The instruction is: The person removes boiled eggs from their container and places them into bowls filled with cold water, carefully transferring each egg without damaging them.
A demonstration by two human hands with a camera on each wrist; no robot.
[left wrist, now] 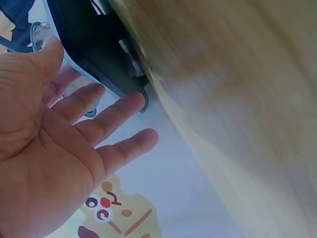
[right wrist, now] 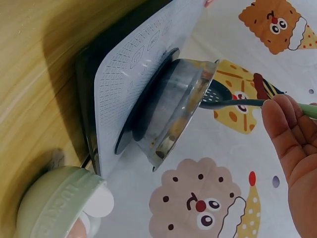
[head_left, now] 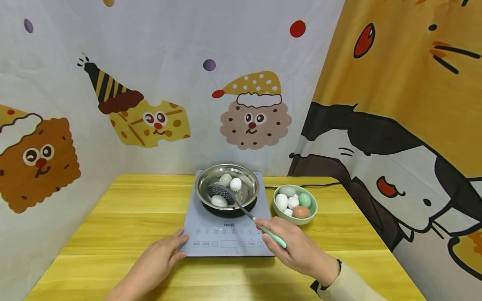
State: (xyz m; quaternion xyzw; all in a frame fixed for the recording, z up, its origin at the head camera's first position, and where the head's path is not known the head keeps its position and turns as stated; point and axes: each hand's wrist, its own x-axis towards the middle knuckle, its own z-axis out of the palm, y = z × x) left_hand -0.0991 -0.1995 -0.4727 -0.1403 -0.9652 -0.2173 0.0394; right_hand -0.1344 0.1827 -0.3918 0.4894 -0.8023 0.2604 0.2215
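Note:
My right hand point(head_left: 288, 246) holds a slotted spoon point(head_left: 244, 212) by its light green handle. The spoon's dark grey perforated head dips into a shiny steel pot point(head_left: 255, 188), overlapping a white egg point(head_left: 219, 201) in the head view. A second white egg point(head_left: 235, 184) and a grey-green egg point(head_left: 225, 180) lie farther back in the pot. The pot stands on a pale grey-blue induction cooker point(head_left: 265, 209). My left hand point(head_left: 158, 256) has its fingers loosely extended at the cooker's left front edge. From the left wrist, its palm point(left wrist: 54, 163) shows nothing held.
Right of the cooker, a light green bowl point(head_left: 291, 220) holds several eggs, white, grey, green and brown. Behind it a black cord point(head_left: 320, 184) runs along the yellow wooden table point(head_left: 113, 234). A cartoon-printed cloth point(head_left: 162, 62) hangs at the back and right.

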